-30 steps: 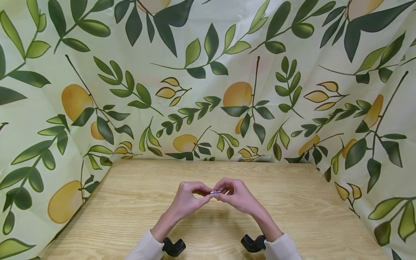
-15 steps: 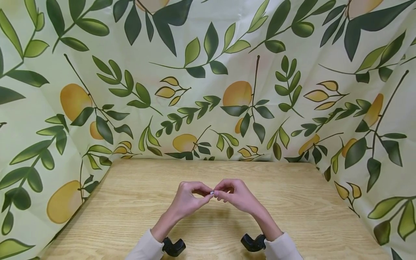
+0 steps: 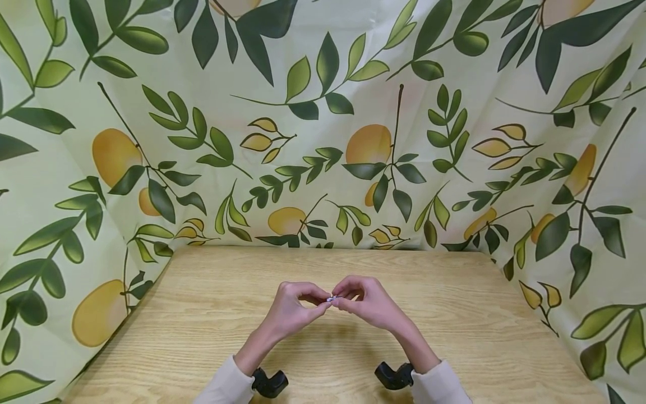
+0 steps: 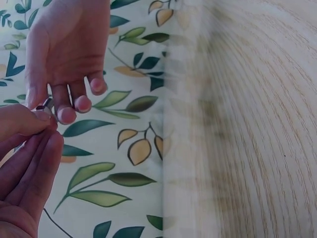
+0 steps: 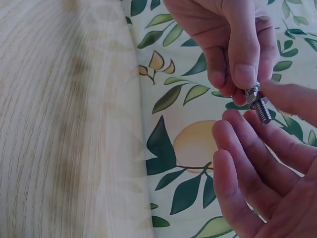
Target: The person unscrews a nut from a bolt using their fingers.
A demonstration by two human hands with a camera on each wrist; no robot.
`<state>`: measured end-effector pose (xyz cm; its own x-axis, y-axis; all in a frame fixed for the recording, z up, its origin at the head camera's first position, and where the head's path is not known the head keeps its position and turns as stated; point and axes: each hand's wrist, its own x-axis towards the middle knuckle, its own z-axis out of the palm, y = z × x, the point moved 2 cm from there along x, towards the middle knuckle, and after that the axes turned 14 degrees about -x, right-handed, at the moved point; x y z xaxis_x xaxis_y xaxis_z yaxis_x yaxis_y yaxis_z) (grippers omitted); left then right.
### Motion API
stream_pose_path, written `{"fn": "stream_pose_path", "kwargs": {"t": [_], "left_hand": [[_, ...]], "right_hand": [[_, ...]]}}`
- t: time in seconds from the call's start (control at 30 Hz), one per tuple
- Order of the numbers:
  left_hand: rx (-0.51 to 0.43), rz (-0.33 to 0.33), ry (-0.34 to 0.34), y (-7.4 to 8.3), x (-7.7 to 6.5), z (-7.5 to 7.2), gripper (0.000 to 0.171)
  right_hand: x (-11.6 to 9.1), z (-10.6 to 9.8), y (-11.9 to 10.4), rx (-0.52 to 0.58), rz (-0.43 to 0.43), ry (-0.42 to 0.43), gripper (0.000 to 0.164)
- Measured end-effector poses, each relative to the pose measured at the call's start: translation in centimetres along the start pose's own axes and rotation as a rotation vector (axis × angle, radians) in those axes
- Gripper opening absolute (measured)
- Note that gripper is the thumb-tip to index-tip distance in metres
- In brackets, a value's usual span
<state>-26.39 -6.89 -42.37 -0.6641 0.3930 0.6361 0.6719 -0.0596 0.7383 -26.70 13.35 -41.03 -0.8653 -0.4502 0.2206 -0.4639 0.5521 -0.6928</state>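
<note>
A small metal bolt (image 5: 263, 114) with a nut (image 5: 253, 96) on its thread is held between the two hands above the table. My left hand (image 3: 296, 312) pinches the bolt's near end between thumb and fingers, which hide its head. From the other side, my right hand (image 3: 372, 306) has its thumb and index finger at the nut, its other fingers loosely bent. In the right wrist view the threaded tip sticks out past the nut toward the right palm. The left wrist view shows just a glint of the bolt (image 4: 48, 104) between the fingertips.
Below the hands lies a light wood-grain table (image 3: 227, 286). A cloth (image 3: 323, 140) printed with leaves and oranges hangs behind and at both sides. Black wrist devices (image 3: 271, 384) sit at both sleeve cuffs.
The right fingertips closed over the bolt half a second ago, hiding most of it, and have since lifted slightly, so more metal shows. The left hand stays in place.
</note>
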Motion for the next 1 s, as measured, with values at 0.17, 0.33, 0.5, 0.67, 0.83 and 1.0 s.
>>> {"fn": "stream_pose_path", "kwargs": {"t": [0.17,0.33,0.5,0.67,0.83,1.0], "left_hand": [[0.006,-0.003,-0.006,0.07,0.0,-0.01,0.011],[0.008,-0.001,-0.012,0.21,0.0,0.03,0.011],[0.023,-0.009,-0.009,0.38,0.03,0.07,0.011],[0.022,-0.007,-0.012,0.31,0.07,0.08,0.01],[0.03,0.035,-0.014,0.17,0.1,0.09,0.011],[0.029,0.048,-0.005,0.02,-0.02,0.1,0.01]], "right_hand": [[-0.01,0.04,0.09,-0.004,0.004,-0.02,0.01],[-0.09,0.05,0.14,0.005,-0.011,-0.008,0.013],[-0.14,-0.02,0.16,-0.001,-0.021,-0.003,0.015],[-0.14,-0.07,0.09,-0.004,-0.015,-0.009,0.01],[-0.19,0.0,-0.01,0.002,-0.023,0.001,0.01],[-0.15,0.02,0.03,0.002,-0.023,0.017,0.016]]}}
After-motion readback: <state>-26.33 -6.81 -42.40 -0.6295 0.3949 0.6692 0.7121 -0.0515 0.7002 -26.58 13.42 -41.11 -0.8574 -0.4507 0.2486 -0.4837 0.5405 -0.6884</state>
